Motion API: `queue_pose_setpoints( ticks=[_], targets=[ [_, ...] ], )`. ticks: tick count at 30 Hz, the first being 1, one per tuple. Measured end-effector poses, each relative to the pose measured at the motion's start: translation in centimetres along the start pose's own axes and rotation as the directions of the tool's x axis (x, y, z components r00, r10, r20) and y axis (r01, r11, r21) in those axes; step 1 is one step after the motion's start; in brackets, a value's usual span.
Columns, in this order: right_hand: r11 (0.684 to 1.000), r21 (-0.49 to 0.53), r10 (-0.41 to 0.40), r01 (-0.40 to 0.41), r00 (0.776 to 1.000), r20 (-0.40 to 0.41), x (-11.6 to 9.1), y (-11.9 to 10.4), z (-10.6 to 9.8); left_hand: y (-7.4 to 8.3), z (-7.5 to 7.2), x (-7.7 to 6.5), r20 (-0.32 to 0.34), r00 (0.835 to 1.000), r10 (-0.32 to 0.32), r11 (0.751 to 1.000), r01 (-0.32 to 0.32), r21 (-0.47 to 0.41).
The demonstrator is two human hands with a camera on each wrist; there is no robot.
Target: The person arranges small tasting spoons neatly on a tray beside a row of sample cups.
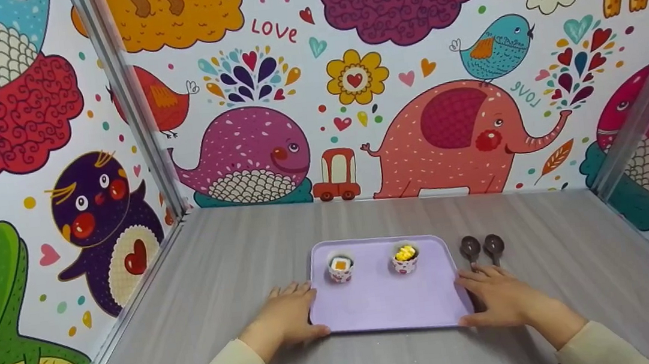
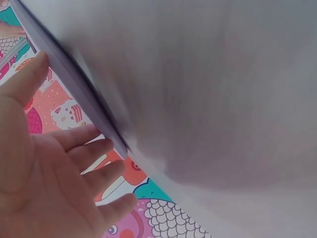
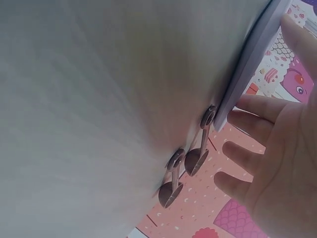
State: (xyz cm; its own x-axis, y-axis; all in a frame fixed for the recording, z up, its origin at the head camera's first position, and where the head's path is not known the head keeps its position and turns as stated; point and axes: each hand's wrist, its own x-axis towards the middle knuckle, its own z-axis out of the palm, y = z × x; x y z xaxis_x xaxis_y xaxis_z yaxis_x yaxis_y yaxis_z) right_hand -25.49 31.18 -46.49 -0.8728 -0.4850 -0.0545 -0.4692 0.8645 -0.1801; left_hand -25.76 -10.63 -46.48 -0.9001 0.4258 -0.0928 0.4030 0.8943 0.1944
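Note:
A light purple tray (image 1: 394,304) lies flat on the grey table, its long side toward me. Two small patterned paper cups stand on it: the left cup (image 1: 341,272) holds a white-and-orange piece, the right cup (image 1: 405,263) yellow bits. At the tray's left edge my left hand (image 1: 291,315) has its thumb and fingertips against the rim, fingers fairly straight, as the left wrist view also shows. My right hand (image 1: 500,296) touches the opposite edge the same way, thumb at the near corner. Two dark brown spoons (image 3: 197,161) lie just beyond the right fingers.
Walls printed with cartoon animals (image 1: 441,139) enclose the table's back and sides, with metal posts (image 1: 132,99) at the corners. Grey tabletop (image 1: 223,253) extends left of the tray and in front of it.

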Motion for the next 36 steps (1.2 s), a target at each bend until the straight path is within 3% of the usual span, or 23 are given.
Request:
queue_pose_setpoints(
  ticks=[14, 25, 31, 36],
  targets=[
    [0.995, 0.097, 0.000, -0.002, 1.000, 0.024, 0.4, 0.1, -0.6, 0.1, -0.1, 0.0, 0.009, 1.000, -0.010, 1.000, 0.010, -0.018],
    [0.986, 0.163, -0.028, 0.038, 0.997, -0.067, 0.3, 0.7, -2.0, 0.0, 0.2, 0.2, -0.001, 1.000, -0.008, 1.000, 0.008, -0.010],
    [0.969, 0.236, 0.106, -0.071, 0.985, -0.137, 0.1, 1.4, -2.3, 0.2, -0.1, 0.2, 0.008, 1.000, -0.011, 1.000, 0.011, -0.016],
    [0.940, 0.283, 0.254, -0.192, 0.946, -0.203, 0.2, 1.9, -2.1, 0.1, 0.1, 0.1, 0.006, 1.000, -0.013, 1.000, 0.013, -0.021]
  ],
)
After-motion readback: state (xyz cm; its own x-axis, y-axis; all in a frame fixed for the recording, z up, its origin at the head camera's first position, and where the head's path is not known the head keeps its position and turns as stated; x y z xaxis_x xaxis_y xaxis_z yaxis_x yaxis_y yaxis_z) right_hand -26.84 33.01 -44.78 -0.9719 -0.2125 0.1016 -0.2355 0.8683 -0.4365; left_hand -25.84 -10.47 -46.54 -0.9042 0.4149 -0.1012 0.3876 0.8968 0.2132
